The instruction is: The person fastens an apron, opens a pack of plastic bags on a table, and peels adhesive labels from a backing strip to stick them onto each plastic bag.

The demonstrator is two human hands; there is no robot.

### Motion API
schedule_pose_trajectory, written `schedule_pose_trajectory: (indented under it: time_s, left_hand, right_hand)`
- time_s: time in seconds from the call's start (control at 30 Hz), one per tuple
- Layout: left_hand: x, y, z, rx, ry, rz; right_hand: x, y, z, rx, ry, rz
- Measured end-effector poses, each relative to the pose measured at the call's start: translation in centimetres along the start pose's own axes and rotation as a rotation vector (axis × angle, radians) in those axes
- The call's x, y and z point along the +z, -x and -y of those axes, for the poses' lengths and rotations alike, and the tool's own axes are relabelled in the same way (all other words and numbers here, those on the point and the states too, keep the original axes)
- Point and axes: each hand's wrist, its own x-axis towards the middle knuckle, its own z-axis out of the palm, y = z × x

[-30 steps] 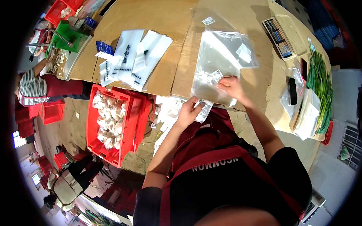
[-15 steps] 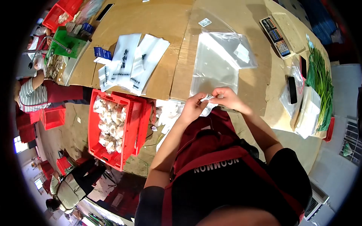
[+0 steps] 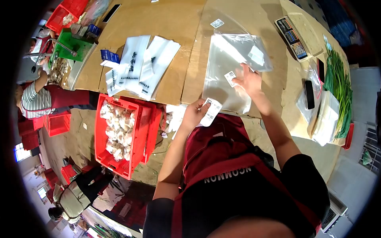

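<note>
Between the thumb and fingers of my left hand (image 3: 195,114) is a white strip of printed labels (image 3: 211,112), held at the table's front edge. My right hand (image 3: 249,80) is over a stack of clear plastic bags (image 3: 222,59). Its thumb and a finger pinch the edge of a small printed label (image 3: 230,78), which is over the upper bag; whether it touches the plastic I cannot tell. A white paper piece (image 3: 256,55) and another printed label (image 3: 217,23) lie farther back on the plastic.
White printed bags (image 3: 135,59) and a blue box (image 3: 110,56) lie left. A red crate (image 3: 136,139) of bagged pale produce stands below. At right are a scale (image 3: 293,38), a phone (image 3: 308,94) and green stalks (image 3: 337,87). Two people (image 3: 37,97) (image 3: 75,198) are at far left.
My hands came together at the label strip, then parted. My right hand has moved up and away over the clear bags with a label, while my left hand keeps the strip.
</note>
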Motion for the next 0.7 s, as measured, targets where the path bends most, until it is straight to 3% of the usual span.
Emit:
schedule_pose_trajectory:
  time_s: [0.03,0.07,0.13,0.17,0.27,0.37,0.4,0.47,0.5,0.53,0.6,0.63,0.67,0.7]
  left_hand:
    - [0.3,0.4,-0.1,-0.005,0.095,0.014]
    - [0.9,0.6,-0.2,-0.010,0.098,0.012]
    - [1.8,0.6,-0.6,-0.033,0.315,-0.097]
    - [1.7,0.6,-0.2,-0.034,0.317,-0.094]
    - [1.2,0.3,-0.2,0.069,0.121,-0.029]
    - [1.2,-0.1,0.4,0.027,0.051,-0.030]
    - [1.2,-0.1,0.4,0.028,0.050,-0.028]
    - [1.1,0.3,-0.2,0.055,0.042,-0.057]
    - [0.9,0.4,0.1,0.055,0.043,-0.059]
    - [0.6,0.7,0.7,0.034,0.042,-0.055]
    - [0.4,0.8,1.0,0.012,0.043,-0.048]
    - [0.5,0.8,0.9,-0.021,0.017,-0.045]
    - [0.5,0.6,0.8,-0.051,-0.009,-0.039]
    - [1.2,0.3,0.9,-0.048,-0.008,-0.033]
  right_hand:
    - [-0.1,0.7,0.2,-0.088,0.034,-0.167]
    - [0.3,1.5,0.4,-0.089,0.034,-0.161]
    - [1.8,3.0,0.4,-0.711,0.006,-0.222]
    - [2.4,3.6,0.0,-0.708,0.008,-0.220]
    - [2.7,3.5,0.0,-0.409,-0.203,-0.101]
    - [3.9,2.2,-1.4,-0.425,-0.463,-0.011]
    - [4.3,1.3,-2.6,-0.358,-0.607,0.173]
    - [1.4,0.8,-2.7,0.082,-0.863,0.337]
    - [-0.7,0.6,-2.6,0.127,-0.953,0.166]
    - [-1.8,-0.3,-3.0,0.319,-0.752,-0.117]
    - [-3.0,-1.6,-5.6,0.105,-0.665,-0.819]
    - [-2.8,-1.4,-4.9,0.108,-0.661,-0.819]
    - [-2.3,-0.8,-3.3,-0.059,-0.641,-0.887]
    - [-2.8,0.7,-0.7,-0.123,-0.706,-0.629]
